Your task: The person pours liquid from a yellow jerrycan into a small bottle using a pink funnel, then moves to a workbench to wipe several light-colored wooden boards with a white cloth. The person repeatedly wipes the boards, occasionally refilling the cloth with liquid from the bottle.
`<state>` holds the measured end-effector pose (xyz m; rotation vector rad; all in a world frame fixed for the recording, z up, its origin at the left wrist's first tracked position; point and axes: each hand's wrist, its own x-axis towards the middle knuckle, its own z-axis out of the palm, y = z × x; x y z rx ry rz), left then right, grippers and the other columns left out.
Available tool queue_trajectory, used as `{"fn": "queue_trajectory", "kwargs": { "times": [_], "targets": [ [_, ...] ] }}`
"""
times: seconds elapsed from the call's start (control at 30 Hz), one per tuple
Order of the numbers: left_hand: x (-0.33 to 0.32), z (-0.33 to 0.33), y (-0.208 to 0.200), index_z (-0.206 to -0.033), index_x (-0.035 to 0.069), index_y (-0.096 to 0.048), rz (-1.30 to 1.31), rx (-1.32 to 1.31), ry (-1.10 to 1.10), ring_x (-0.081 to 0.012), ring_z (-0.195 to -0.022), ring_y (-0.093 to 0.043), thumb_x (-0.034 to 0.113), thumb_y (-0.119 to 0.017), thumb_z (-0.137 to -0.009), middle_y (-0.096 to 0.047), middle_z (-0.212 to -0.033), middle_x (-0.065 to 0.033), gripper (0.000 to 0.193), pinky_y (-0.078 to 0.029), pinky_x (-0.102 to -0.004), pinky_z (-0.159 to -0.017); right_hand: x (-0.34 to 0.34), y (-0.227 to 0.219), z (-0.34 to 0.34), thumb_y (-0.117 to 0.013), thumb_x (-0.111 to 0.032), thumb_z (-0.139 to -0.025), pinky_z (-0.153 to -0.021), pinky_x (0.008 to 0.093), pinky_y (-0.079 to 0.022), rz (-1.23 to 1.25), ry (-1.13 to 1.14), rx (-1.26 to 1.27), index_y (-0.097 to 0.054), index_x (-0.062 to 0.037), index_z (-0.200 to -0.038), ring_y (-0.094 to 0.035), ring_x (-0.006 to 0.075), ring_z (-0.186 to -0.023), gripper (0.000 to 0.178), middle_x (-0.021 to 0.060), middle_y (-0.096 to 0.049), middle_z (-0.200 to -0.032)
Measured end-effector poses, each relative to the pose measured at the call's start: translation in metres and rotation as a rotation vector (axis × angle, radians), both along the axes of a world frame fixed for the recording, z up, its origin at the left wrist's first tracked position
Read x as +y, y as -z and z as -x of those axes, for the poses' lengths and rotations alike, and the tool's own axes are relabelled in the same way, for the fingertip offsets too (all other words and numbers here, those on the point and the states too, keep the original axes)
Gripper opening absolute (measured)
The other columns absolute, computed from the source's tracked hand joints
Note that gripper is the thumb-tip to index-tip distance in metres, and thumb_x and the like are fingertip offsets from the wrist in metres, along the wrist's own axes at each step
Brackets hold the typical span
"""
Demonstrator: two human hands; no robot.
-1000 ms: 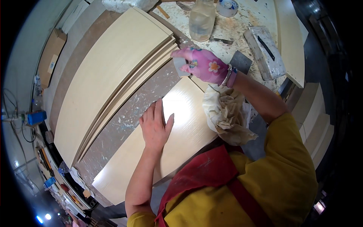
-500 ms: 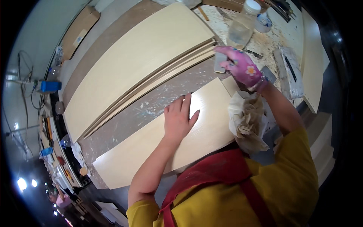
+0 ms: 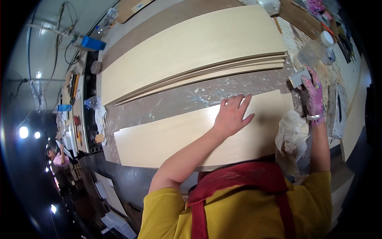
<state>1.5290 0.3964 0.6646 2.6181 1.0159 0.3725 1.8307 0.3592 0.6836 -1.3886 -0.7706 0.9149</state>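
Observation:
A pale wooden panel [image 3: 167,141] lies on the worktable in front of me, with another panel's edge showing beneath it. My left hand [image 3: 232,116], bare, rests on the panel near its far edge with fingers stretched out. Off the panel's right end, my right hand [image 3: 313,93] wears a pink glove and grips a small grey sanding block [image 3: 300,78] between thumb and fingers. The block is tilted, its flat grey face showing. Crumpled cream paper or cloth [image 3: 292,135] sits beside the panel's right end, close to my right forearm.
Across the paint-spotted table [image 3: 175,97] lies a stack of pale panels [image 3: 199,44]. A clear bottle with a white lid [image 3: 314,49] stands beyond my right hand. A plastic-wrapped packet [image 3: 337,111] lies to the right. Another person [image 3: 59,157] is far off at left.
The view has swung, shifting the scene rightward. My right hand has turned the block so that its flat face shows more. My left hand stays on the panel.

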Motion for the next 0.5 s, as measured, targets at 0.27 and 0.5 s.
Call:
{"fn": "queue_trajectory", "kwargs": {
  "times": [0.27, 0.5],
  "targets": [
    [-0.002, 0.004, 0.002, -0.128, 0.006, -0.045, -0.03, -0.06, -0.005, -0.0284, -0.102, -0.053, 0.034, -0.064, -0.08, -0.052, -0.113, -0.0135, 0.059, -0.039, -0.0445, -0.089, -0.001, 0.0, 0.006, -0.056, -0.021, -0.09, -0.078, 0.0255, -0.046, -0.047, 0.081, 0.166, -0.044, -0.0065, -0.132, -0.055, 0.0131, -0.097, 0.046, 0.0041, -0.055, -0.113],
    [-0.005, 0.007, 0.006, -0.124, 0.007, -0.048, -0.085, -0.129, -0.01, -0.0285, -0.099, -0.055, 0.03, -0.058, -0.085, -0.055, -0.109, -0.0125, 0.046, -0.04, -0.0442, -0.085, -0.02, 0.021, -0.025, -0.05, -0.018, -0.095, -0.069, 0.0219, -0.047, -0.111, 0.08, 0.261, -0.045, -0.0048, -0.129, -0.055, 0.0115, -0.089, 0.037, 0.0054, -0.056, -0.11]
  ]
}}
